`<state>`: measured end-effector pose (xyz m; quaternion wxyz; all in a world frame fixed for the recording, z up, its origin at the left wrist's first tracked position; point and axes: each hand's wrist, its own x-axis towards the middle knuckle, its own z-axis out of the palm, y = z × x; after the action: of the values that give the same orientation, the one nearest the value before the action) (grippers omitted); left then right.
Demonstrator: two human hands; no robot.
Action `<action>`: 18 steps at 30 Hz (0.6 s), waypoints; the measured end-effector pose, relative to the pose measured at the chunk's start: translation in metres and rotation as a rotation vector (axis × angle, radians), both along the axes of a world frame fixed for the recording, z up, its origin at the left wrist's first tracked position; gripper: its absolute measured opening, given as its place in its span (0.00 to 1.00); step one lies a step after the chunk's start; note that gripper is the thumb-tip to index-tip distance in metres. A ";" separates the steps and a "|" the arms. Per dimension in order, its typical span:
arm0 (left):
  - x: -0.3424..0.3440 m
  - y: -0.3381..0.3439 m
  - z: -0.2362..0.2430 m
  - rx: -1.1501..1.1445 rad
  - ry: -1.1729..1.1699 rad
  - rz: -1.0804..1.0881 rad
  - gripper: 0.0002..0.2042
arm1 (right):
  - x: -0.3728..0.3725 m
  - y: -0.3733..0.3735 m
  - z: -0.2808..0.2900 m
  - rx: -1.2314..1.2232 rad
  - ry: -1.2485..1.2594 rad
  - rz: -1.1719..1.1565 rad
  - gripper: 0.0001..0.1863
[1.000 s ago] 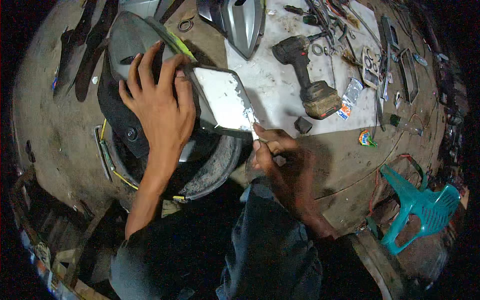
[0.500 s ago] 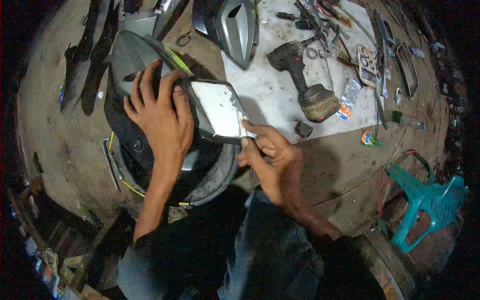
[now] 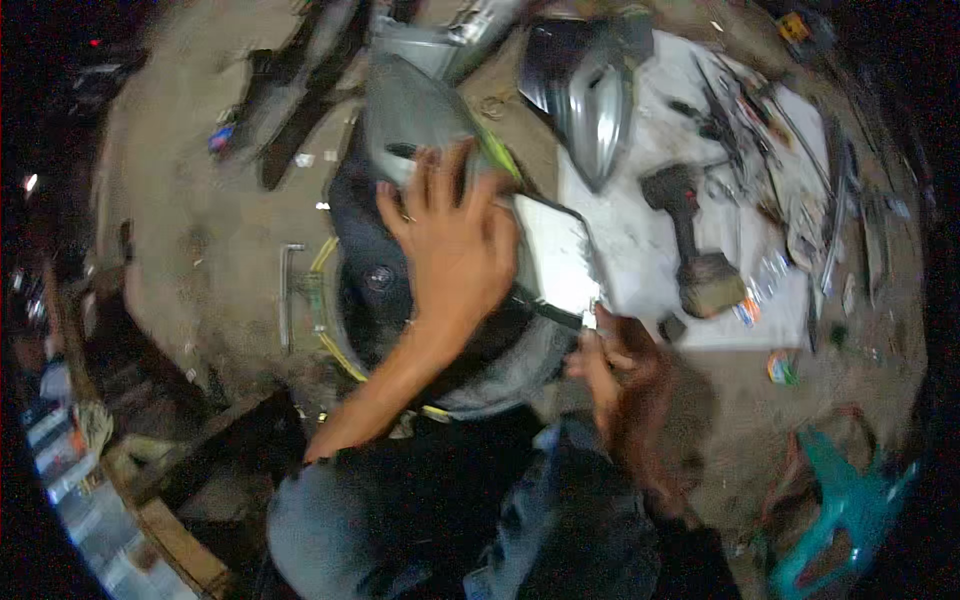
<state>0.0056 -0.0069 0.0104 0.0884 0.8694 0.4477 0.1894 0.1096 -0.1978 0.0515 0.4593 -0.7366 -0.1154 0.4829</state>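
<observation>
R hand (image 3: 622, 362) blurrier vs prev

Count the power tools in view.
1: a power tool lies on the white sheet, right of the white-faced piece. Others may be hidden at the dark, blurred rim.

R hand (image 3: 620, 370) has room to R over floor (image 3: 745, 410), bar small packet (image 3: 782, 367); dark block (image 3: 671, 326) + cordless drill (image 3: 690, 240) obstruct up-R. L hand (image 3: 450, 245): dark panel (image 3: 360, 220), then metal bar (image 3: 287, 300) in way to L.
</observation>
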 end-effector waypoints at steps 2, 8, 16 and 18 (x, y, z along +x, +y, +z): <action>-0.009 0.004 0.010 0.034 0.022 0.029 0.15 | -0.007 0.008 0.005 0.067 -0.051 -0.107 0.15; 0.001 -0.003 0.003 -0.049 -0.073 0.004 0.15 | 0.004 -0.006 -0.023 0.293 0.322 -0.391 0.16; 0.001 0.001 0.007 -0.015 -0.109 0.017 0.14 | 0.005 0.007 -0.021 0.408 -0.169 -0.078 0.19; 0.005 -0.001 0.006 -0.022 -0.127 0.014 0.15 | 0.011 0.005 -0.029 0.509 -0.256 -0.022 0.19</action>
<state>0.0105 -0.0083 0.0169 0.1248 0.8515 0.4492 0.2399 0.1206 -0.1928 0.0222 0.6161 -0.6539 -0.2821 0.3366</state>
